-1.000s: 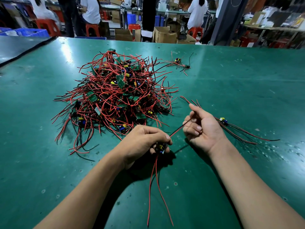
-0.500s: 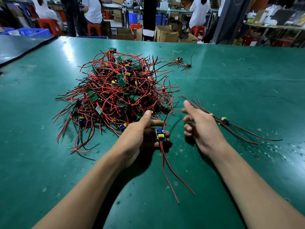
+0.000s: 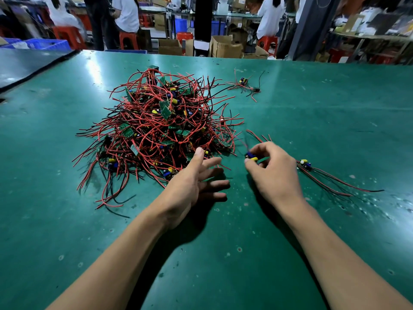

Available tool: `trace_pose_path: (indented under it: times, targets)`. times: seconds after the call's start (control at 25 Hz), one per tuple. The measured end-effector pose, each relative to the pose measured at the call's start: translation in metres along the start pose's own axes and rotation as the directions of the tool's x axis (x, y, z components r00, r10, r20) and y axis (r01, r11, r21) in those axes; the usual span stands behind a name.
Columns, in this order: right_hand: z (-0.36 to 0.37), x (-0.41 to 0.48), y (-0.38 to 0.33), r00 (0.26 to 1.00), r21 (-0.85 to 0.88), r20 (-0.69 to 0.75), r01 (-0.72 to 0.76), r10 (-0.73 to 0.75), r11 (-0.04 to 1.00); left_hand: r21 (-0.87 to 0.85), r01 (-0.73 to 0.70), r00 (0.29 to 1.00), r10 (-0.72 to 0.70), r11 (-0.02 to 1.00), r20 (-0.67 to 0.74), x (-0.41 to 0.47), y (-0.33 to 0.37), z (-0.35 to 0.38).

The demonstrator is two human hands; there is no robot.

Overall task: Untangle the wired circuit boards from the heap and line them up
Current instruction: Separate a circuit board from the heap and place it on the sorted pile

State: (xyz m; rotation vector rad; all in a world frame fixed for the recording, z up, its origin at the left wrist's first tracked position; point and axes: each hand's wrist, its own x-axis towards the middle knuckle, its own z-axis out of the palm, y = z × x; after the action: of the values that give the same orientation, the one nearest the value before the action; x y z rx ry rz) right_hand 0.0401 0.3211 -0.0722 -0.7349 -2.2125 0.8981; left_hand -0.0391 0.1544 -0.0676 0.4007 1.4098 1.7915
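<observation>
Right grip [image 3: 271, 173] now pinches the freed board [image 3: 252, 156] between thumb and fingertips, while the left grip [image 3: 192, 186] is spread wide and holds nothing. Half a second ago it was the other way round: the left grip had that board and the right was bare, so the piece has been passed across.

Across the green counter [image 3: 335, 108], the heap [image 3: 161, 126] of red and black leads sits at 11 o'clock from the hands, with the left thumb touching its near edge. The laid-out boards [image 3: 305, 164] lie just beside the right grip at its 3 o'clock, their wires trailing off toward 4 o'clock. One stray board [image 3: 243, 81] lies apart, at 1 o'clock from the heap. The freed board, with its blue and yellow parts, is held above the counter between the heap and the row; its leads are blurred and I cannot trace them.

My judgement is that this board is clear of the tangle and ready to go beside the row, with the left grip placed to draw the next one. Most of the heap remains.
</observation>
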Motion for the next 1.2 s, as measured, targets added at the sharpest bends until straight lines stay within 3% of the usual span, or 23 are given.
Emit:
trace_pose_path:
  times: [0.2,0.36,0.44,0.72,0.96,1.2]
  targets:
    - [-0.019,0.013,0.022,0.990,-0.389,-0.110,-0.122,0.086,0.913,0.003,0.004,1.000,-0.004,1.000,-0.029,0.001,0.001,-0.003]
    - [-0.006,0.007,0.011,0.991,-0.257,0.061,0.133,-0.121,0.957,-0.007,-0.011,0.996,0.010,1.000,-0.089,0.000,0.001,0.000]
    - [0.005,0.002,0.013,0.976,-0.303,0.176,0.175,-0.126,0.937,0.002,-0.034,0.993,0.034,0.999,-0.109,0.000,0.001,0.001]
    - [0.001,0.013,0.028,0.989,-0.524,0.147,0.058,0.023,0.850,0.021,-0.049,0.993,0.051,0.999,-0.109,-0.001,0.000,0.000]
    - [0.006,0.011,0.028,0.957,-0.502,0.287,0.183,-0.037,0.845,0.018,-0.051,0.993,0.053,0.999,-0.102,0.000,0.000,-0.001]
    - [0.009,0.008,0.024,0.955,-0.516,0.288,0.088,0.076,0.852,0.007,-0.047,0.994,0.047,0.999,-0.100,0.000,-0.001,-0.001]
